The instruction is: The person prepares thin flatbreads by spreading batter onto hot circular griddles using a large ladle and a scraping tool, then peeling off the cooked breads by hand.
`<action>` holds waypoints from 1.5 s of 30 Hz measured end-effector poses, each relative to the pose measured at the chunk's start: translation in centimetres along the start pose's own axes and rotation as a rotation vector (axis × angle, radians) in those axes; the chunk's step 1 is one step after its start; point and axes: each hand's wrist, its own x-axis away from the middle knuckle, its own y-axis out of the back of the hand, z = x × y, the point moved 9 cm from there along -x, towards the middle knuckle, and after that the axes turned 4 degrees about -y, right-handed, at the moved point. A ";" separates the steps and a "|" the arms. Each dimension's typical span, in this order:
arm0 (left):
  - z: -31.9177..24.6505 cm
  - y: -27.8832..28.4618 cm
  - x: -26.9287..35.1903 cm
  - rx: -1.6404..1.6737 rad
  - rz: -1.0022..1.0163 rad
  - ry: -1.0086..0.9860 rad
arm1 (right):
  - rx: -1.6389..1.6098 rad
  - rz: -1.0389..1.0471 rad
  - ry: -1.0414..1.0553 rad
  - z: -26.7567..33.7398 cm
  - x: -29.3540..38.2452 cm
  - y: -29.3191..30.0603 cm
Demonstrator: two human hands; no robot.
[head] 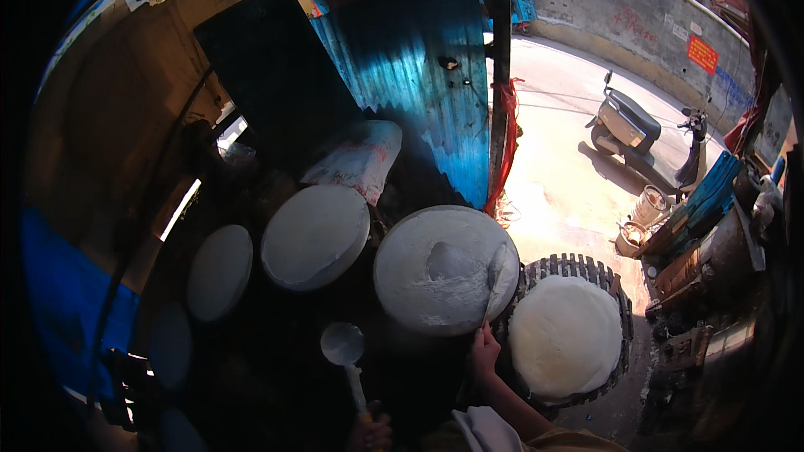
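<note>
My right hand [485, 348] grips the thin handle of a long flat spatula [500, 276] at the right side of a large round griddle [433, 331]. The blade looks coated in white and lies over the griddle's right edge. A pale layer of batter [411, 248] covers the griddle, with a smooth grey patch near its middle. Low in the picture, my left hand [374, 432] is in shadow, closed around the handle of a ladle [342, 345]. Its round bowl is whitish and held apart from the griddle. To the right, a thick white stack of flatbreads [565, 336] rests on a slatted round rack [625, 320].
Further round pale-topped griddles [316, 237] curve away to the left. A printed sack [358, 157] lies behind them, before a blue corrugated sheet [408, 75]. Right of a dark post [500, 31], buckets [647, 204] and a scooter [628, 122] stand outside. Deep shadow hides the lower left.
</note>
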 end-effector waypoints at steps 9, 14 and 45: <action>1.1 0.6 -0.5 0.012 0.098 0.091 | -0.474 0.108 -0.103 2.5 -2.0 1.4; 1.2 1.6 -0.9 0.087 0.092 0.120 | -0.213 0.326 -0.175 -0.3 0.8 -3.8; 6.1 0.4 -19.4 -1.300 -0.388 -0.440 | -0.323 0.455 -0.194 -4.7 4.2 0.0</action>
